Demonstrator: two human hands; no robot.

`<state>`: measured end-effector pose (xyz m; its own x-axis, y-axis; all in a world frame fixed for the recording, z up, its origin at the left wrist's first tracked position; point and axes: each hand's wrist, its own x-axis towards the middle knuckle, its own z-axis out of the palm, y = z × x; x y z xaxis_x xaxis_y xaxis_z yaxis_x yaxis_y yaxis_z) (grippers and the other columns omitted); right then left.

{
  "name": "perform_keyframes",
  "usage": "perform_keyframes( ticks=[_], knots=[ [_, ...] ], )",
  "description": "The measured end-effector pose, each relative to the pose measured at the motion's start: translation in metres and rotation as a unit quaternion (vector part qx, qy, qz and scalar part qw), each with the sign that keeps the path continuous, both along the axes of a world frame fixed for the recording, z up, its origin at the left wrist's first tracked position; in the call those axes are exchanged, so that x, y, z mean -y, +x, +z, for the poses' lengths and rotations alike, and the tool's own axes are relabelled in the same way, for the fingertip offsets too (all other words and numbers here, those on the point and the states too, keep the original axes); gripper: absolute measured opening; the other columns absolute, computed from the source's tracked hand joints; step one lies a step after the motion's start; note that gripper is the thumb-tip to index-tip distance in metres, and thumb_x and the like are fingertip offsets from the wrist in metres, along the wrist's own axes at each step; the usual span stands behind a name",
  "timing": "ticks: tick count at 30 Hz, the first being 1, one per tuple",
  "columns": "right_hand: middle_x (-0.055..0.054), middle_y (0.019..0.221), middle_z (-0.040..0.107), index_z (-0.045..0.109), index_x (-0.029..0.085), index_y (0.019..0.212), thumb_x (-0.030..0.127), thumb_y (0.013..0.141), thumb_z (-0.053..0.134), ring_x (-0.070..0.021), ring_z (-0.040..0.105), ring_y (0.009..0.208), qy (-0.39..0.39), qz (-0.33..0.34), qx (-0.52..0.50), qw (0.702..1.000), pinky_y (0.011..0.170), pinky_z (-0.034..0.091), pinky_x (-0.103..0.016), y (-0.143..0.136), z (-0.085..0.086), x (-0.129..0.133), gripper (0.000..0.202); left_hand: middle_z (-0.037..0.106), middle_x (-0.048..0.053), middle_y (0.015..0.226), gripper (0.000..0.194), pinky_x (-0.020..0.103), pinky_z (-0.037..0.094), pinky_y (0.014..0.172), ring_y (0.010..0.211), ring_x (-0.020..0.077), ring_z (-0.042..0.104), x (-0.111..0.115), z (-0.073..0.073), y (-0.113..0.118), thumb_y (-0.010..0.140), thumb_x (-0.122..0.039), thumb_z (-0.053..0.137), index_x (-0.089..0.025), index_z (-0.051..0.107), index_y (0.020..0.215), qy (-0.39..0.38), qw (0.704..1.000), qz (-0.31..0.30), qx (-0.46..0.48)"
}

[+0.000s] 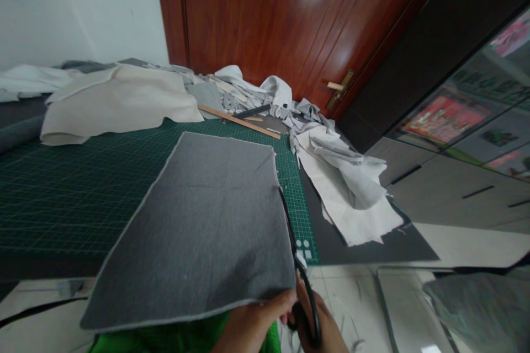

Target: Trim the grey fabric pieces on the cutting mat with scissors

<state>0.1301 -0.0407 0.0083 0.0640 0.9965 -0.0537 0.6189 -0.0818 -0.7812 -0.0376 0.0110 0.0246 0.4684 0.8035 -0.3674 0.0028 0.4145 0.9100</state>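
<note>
Grey cloth (207, 215): laid out beyond the left fingers, mostly over the green mat (83, 193), near end overhanging the desk (393, 248) toward the green garment (165, 340).

Left hand (250, 320): thumb on top, fingers pinching the cloth's near right corner. Likely reason: that corner is off the desk with nothing under it, so the pinch gives the edge some tension beside the blades.

Right hand (325, 322): fingers closed round the handles of the black scissors (315, 314), just right of the left fingers. Blades point away from the body, lined up along the cloth's right edge; their exact opening I cannot tell. Grip low and outboard, probably so the knuckles clear the cloth.

Beyond the fingers, past the cloth's far edge: wooden ruler (248, 124), slanting, near a heap of scraps (232, 91). Far left, folded cream cloth (124, 99); ahead and right, crumpled white cloth (364, 226). All sit apart from the grey piece, which leaves the fingers room along its edge.
</note>
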Motion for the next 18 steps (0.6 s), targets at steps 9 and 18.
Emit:
perform_keyframes(
  ticks=[9,18],
  knots=[
    [-0.009,0.107,0.074,0.072,0.025,0.117,0.054,0.091,0.054,-0.0251,0.069,0.098,-0.016,-0.026,-0.008,1.0,0.085,0.056,-0.031,-0.0002,0.006,-0.001,0.043,0.072,0.006,0.07,0.053,0.038,0.05,0.089,0.082,0.0279,0.067,0.0008,0.0013,0.0032,0.079,-0.064,0.061,-0.021,0.061,0.048,0.013,1.0,-0.009,-0.017],
    [-0.008,0.112,0.074,0.074,0.024,0.113,0.055,0.085,0.065,-0.0296,0.066,0.111,-0.045,-0.047,-0.05,0.997,0.093,0.055,-0.036,-0.0002,0.0107,0.0033,0.042,0.07,0.004,0.068,0.052,0.036,0.049,0.087,0.081,0.0268,0.066,-0.0002,-0.0014,0.0006,0.079,-0.064,0.061,-0.021,0.061,0.048,0.02,0.999,-0.006,-0.033]
  ],
)
